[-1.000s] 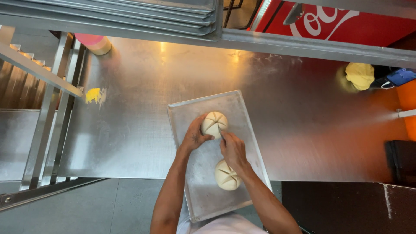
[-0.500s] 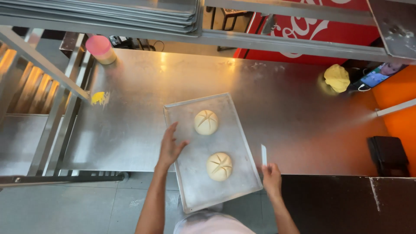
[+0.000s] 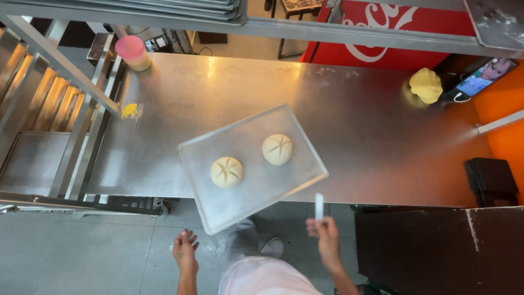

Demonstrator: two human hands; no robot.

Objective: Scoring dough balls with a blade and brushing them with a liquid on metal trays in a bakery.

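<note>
A metal baking tray lies askew on the steel table, its near corner hanging over the table's front edge. Two round scored dough balls rest on it, one at the left and one further right. My left hand hovers below the tray's near corner, fingers spread, holding nothing and apart from the tray. My right hand is off the table's front edge, pinching a small white blade that points up.
A pink-lidded tub stands at the table's far left corner, with a yellow scrap near the left edge. A yellow dough lump and a phone sit far right. A metal rack stands left, a black stool right.
The tray has swung round and slid toward the front edge. Both hands have left the dough and drawn back off the table, the right one keeping the white blade.
</note>
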